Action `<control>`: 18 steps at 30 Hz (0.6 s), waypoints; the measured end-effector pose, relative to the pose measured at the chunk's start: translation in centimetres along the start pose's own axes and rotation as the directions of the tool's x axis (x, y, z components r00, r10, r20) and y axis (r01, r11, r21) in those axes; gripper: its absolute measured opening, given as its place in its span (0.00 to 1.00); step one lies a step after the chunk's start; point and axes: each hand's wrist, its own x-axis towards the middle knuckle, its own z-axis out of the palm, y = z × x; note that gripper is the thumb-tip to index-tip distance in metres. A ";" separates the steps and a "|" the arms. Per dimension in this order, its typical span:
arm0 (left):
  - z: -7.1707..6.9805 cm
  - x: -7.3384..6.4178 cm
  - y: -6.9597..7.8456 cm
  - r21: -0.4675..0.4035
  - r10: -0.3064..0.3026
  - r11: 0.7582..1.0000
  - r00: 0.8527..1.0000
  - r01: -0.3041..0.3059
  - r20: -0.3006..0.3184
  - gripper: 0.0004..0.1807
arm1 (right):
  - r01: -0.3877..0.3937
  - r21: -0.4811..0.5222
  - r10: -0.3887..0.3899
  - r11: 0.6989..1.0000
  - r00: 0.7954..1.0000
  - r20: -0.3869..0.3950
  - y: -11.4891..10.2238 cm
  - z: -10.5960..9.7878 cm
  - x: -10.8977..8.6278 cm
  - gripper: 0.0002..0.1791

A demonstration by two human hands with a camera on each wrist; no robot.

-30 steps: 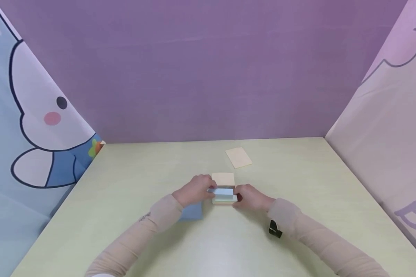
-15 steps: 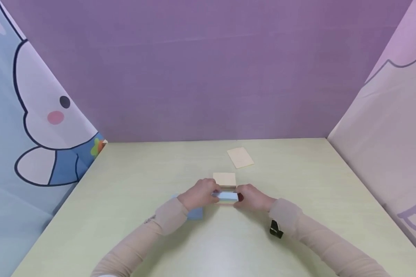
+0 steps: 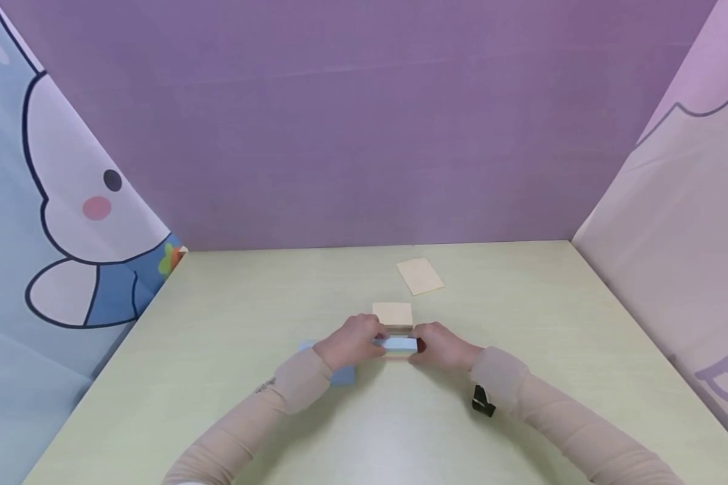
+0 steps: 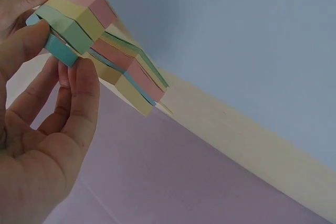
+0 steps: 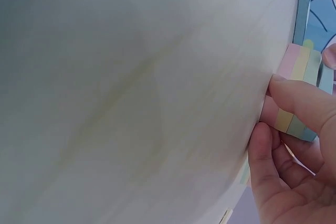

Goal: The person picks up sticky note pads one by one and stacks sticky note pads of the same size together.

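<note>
A light-blue sticky-note pad lies on a stack of pink, yellow and green sticky-note pads in the middle of the table. My left hand pinches the blue pad between thumb and fingers at its left end. At the opposite end my right hand grips the stack, its thumb across the side of the layers in the right wrist view. Directly behind stands a second sticky-note stack with a pale yellow top and green, pink and blue layers. My fingers cover both ends of the front stack.
Partly under my left wrist, a larger blue pad lies on the pale table. A cream sheet lies at an angle farther back. A purple backdrop rises behind the table, with printed cloths on both sides.
The blue pad was tilted up above the stack; it has come down flat and slightly right on top. My left hand moved right and down with it; the right hand stayed nearly still.
</note>
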 end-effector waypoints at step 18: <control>0.0 -0.1 0.2 0.010 -0.039 0.999 0.999 0.039 0.007 0.12 | 0.001 -0.019 -0.001 1.000 1.000 -0.005 0.0 0.1 0.1 0.07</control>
